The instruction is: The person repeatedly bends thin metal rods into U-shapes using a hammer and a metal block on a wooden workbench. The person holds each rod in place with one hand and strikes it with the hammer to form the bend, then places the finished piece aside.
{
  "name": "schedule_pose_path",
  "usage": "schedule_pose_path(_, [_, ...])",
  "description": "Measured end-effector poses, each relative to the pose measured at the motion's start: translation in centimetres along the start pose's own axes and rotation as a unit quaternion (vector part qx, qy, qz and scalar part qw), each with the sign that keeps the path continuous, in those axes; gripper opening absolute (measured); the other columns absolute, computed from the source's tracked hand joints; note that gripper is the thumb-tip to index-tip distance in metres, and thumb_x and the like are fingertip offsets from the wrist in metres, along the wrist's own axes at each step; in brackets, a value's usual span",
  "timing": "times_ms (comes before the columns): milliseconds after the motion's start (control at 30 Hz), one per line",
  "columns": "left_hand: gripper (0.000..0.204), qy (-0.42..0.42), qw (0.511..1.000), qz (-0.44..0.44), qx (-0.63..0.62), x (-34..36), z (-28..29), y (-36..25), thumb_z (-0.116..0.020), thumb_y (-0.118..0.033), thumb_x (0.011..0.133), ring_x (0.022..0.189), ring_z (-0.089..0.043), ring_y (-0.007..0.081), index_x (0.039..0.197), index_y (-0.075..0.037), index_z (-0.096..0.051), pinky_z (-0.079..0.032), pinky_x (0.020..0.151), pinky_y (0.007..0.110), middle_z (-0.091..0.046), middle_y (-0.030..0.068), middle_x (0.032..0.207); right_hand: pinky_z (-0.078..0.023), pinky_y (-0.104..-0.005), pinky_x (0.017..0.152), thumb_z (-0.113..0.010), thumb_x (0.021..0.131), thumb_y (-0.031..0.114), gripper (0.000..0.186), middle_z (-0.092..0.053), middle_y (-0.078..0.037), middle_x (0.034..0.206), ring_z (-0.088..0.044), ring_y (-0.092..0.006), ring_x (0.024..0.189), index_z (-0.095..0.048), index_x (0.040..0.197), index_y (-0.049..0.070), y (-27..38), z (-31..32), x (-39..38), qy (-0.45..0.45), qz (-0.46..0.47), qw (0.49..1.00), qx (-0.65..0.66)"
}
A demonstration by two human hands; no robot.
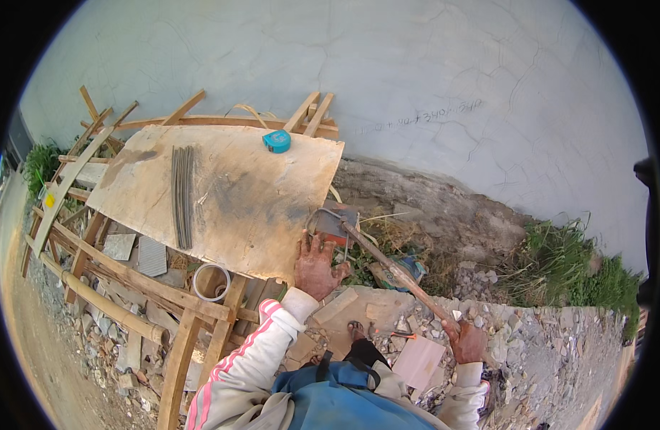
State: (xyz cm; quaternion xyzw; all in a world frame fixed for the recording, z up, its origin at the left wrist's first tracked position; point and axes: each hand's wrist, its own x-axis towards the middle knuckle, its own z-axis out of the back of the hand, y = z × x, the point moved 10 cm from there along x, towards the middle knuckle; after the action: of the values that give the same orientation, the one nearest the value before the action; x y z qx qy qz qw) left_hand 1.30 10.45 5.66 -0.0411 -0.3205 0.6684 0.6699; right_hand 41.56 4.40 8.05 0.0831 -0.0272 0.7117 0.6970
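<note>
At the right edge of a plywood sheet (251, 183), my left hand (317, 266) lies with its fingers stretched out. Its fingertips are by a metal tool with a red part (332, 224); a thin bent piece of metal (317, 213) shows there, and I cannot tell whether the fingers touch it. From this tool a long brown lever handle (394, 272) slants down to the right. My right hand (466, 340) is wrapped round its far end. On the plywood lie a bundle of short steel rods (181, 197) and a teal tape measure (277, 141).
A wooden frame (140, 283) with a bamboo pole (104, 299) carries the plywood. A white ring (211, 282) sits at its near side. Rubble (527, 358), a pinkish tile (418, 364) and an orange-handled tool (403, 335) lie on the ground. A grey wall (416, 86) stands behind, grass (566, 265) at right.
</note>
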Motion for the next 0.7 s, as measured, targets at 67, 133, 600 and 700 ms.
schedule_pose_path(67, [0.055,0.015,1.000,-0.022,0.000,0.2,0.3,0.3,-0.070,-0.038,0.084,0.138,-0.036,0.0525,0.124,-0.001,-0.065,-0.030,0.116,0.057,-0.049,0.0215,0.142,-0.048,-0.0509,0.053,-0.054,0.087,0.076,0.076,-0.062,-0.022,0.058,-0.064,-0.0416,0.056,-0.071,0.074,0.003,0.9,-0.6,-3.1,0.006,-0.044,0.999,0.004])
schedule_pose_path(133, [0.053,0.029,0.999,-0.032,-0.001,0.1,0.3,0.4,-0.069,-0.037,0.085,0.137,-0.038,0.0523,0.123,-0.001,-0.065,-0.031,0.116,0.056,-0.051,0.0218,0.141,-0.049,-0.0516,0.053,-0.053,0.089,0.074,0.074,-0.061,-0.021,0.056,-0.064,-0.0424,0.055,-0.071,0.075,0.003,1.6,-0.4,-4.7,-0.005,-0.049,0.999,0.010])
schedule_pose_path(600, [0.054,0.028,0.999,-0.029,-0.011,0.2,0.3,0.2,-0.068,-0.038,0.084,0.135,-0.039,0.0551,0.123,-0.001,-0.066,-0.033,0.114,0.058,-0.057,0.0216,0.131,-0.049,-0.0532,0.058,-0.049,0.093,0.071,0.074,-0.061,-0.022,0.060,-0.064,-0.0434,0.061,-0.069,0.077,0.001,0.0,-1.7,-1.6,0.087,0.015,0.994,0.057])
schedule_pose_path(700, [0.053,0.024,0.999,-0.030,-0.010,0.2,0.2,0.4,-0.069,-0.037,0.084,0.134,-0.040,0.0554,0.123,-0.002,-0.066,-0.033,0.114,0.058,-0.057,0.0220,0.132,-0.049,-0.0537,0.058,-0.049,0.093,0.071,0.075,-0.061,-0.023,0.059,-0.064,-0.0438,0.061,-0.069,0.077,0.001,0.1,-1.6,-2.0,0.075,0.016,0.996,0.055])
